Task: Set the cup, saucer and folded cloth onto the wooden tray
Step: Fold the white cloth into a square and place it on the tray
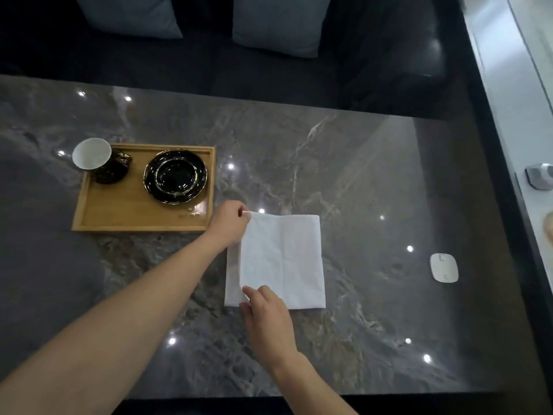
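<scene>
A white cloth (284,259) lies on the dark marble table, partly folded, with its left edge doubled over. My left hand (229,223) pinches the cloth's far left corner. My right hand (266,319) pinches its near left corner. The wooden tray (119,211) sits to the left of the cloth. On the tray's right part rests a black saucer (175,176) with a gold rim. At the tray's far left corner stands a cup (98,160), black outside and white inside, tilted toward the left.
A small white rounded device (444,268) lies on the table to the right. The table's near edge runs along the bottom, with a dark sofa and grey cushions (278,22) beyond the far edge. A pale floor strip runs on the right.
</scene>
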Tool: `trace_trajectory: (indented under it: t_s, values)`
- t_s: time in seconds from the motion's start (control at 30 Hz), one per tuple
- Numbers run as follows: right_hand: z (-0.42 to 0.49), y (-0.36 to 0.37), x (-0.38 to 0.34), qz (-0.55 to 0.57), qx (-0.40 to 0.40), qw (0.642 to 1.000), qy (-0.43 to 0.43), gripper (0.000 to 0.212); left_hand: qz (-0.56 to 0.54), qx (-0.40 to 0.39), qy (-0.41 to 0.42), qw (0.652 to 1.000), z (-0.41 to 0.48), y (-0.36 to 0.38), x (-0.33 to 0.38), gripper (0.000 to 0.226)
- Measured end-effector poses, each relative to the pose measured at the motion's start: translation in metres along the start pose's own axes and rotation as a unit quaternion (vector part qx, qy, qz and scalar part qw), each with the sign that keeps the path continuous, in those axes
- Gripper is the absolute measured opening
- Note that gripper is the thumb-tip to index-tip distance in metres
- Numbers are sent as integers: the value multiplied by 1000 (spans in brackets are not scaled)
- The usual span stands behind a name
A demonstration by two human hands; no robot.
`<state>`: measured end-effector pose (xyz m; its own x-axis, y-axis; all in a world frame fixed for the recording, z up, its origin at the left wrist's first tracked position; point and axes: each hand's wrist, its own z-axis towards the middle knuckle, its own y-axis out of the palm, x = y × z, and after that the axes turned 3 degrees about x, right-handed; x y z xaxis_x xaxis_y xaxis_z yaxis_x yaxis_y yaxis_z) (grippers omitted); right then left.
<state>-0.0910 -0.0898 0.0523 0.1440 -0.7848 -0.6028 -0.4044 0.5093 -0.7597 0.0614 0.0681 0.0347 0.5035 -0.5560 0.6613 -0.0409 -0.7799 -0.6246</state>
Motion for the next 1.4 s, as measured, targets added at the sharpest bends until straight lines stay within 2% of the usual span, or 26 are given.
trace_trajectory:
  t_s: [0.1,0.4,0.5,0.57,0.6,0.67,0.73,0.77,0.87,0.97,1.13,1.27,1.4]
  values:
    - [4,10,-5,-20,-10,1000,-8,28,52,-2,32,998,2,-2,-12,18]
    - [12,29,-12,-52,-25,998,-14,23,135,11,56,989,5,0,-25,8]
    - [12,33,-9,-46,-38,998,-17,22,175,24,64,982,1,3,-23,20]
    - [8,33,-4,-9,-49,999,-18,34,217,48,81,972,-7,5,-21,35]
    - [4,31,0,26,-34,999,-15,37,245,71,97,962,-13,8,-20,44]
    - [0,25,12,47,62,997,-10,36,272,110,132,947,-31,18,-19,59]
    - [4,18,31,-4,162,986,25,40,245,103,169,949,-54,37,-22,67]
    - [10,13,39,-33,174,983,45,43,238,79,187,950,-64,49,-26,69]
    - [35,5,59,-91,117,988,31,50,277,22,215,936,-80,76,-46,68]
    - [58,5,75,-145,55,988,-10,57,337,21,205,919,-78,86,-61,70]
    - [75,-8,109,-235,54,970,-9,68,339,36,204,918,-75,92,-67,79]
    - [82,-17,116,-243,53,968,16,73,345,17,188,920,-75,89,-63,81]
    - [90,-38,112,-236,47,970,47,70,350,12,183,919,-74,77,-50,81]
